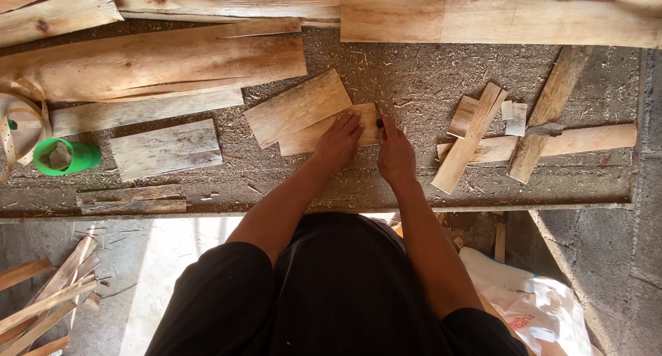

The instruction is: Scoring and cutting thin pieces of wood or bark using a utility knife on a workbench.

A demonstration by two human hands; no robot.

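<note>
A person's left hand (338, 143) lies flat on a small wooden board (329, 130) near the middle of a sawdust-strewn workbench (414, 80), while the right hand (396, 156) grips a dark marking tool (380, 123) at the board's right end. A green cup (67, 156) sits near the bench's left edge; long planks (500, 14) line its far side.

Pale tan boards (296, 107) are showing darker brown grain streaks, lying on a grey-brown bench (414, 80) that is speckled with light sawdust. A bright green cup (67, 156) is standing out at the side, beside a cream strap (21, 121). Black clothing (331, 294) is filling the foreground, and a white bag (531, 301) is showing red print.
</note>
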